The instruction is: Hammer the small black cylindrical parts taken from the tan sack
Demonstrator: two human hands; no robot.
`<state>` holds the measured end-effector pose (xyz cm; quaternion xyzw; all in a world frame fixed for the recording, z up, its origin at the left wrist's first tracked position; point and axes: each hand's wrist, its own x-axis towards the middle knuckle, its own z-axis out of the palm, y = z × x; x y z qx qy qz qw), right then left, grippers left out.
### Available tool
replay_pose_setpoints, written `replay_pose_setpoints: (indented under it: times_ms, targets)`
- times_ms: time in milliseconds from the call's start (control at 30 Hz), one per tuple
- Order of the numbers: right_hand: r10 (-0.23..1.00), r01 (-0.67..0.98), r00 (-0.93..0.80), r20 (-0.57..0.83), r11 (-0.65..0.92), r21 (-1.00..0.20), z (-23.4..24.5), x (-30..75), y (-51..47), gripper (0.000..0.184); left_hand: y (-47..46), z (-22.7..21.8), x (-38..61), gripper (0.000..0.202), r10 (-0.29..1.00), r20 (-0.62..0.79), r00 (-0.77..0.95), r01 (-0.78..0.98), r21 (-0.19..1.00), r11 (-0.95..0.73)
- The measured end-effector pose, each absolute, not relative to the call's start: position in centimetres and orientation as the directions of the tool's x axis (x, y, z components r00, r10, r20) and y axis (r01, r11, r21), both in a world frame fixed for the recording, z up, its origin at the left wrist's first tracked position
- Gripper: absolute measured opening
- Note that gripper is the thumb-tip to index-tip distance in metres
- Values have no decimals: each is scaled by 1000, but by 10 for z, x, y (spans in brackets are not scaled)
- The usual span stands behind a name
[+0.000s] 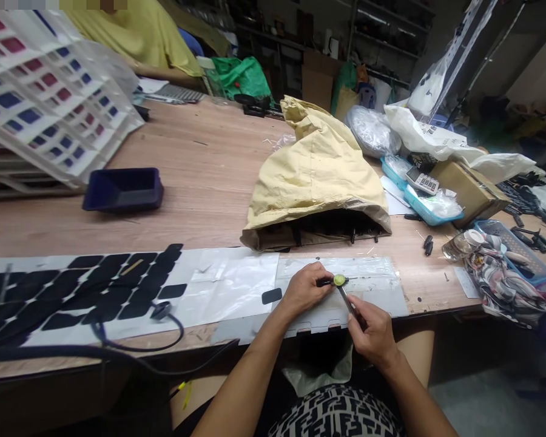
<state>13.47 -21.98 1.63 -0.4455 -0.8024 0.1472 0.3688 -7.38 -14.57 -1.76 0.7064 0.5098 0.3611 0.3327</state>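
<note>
My left hand point(307, 287) is closed, its fingertips pinching a slim black piece point(324, 281). A thin dark shaft point(355, 278) shows just beyond, in line with that piece. My right hand point(374, 331) grips the dark handle of a small mallet point(340, 281), whose round yellow-green head is at my left fingertips, over the black piece. Whether the head touches it I cannot tell. Both hands are above a grey-white board point(382, 297) at the table's front edge. Behind them lies a yellow cloth bag point(318, 164), its dark mouth towards me with black pieces inside.
Black pads point(131, 267) on white sheeting and a dark cable point(118, 349) lie left. Further back are a dark blue tray point(124, 191) and a white crate point(50, 91). To the right are a jar point(459, 246), bundled cloth point(500, 279) and blue baskets point(430, 209). A person in yellow point(141, 36) sits opposite.
</note>
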Motion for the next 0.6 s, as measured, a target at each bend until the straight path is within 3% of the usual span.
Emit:
replay_pose_setpoints:
  times_ms: [367, 600]
  targets:
    - [852, 635, -257, 457, 505, -584, 18, 142, -221, 41, -145, -18, -74, 15, 962, 170, 215, 487, 835, -256]
    - [943, 551, -86, 322, 314, -773, 11, 152, -207, 39, -146, -17, -73, 13, 964, 169, 205, 499, 829, -251]
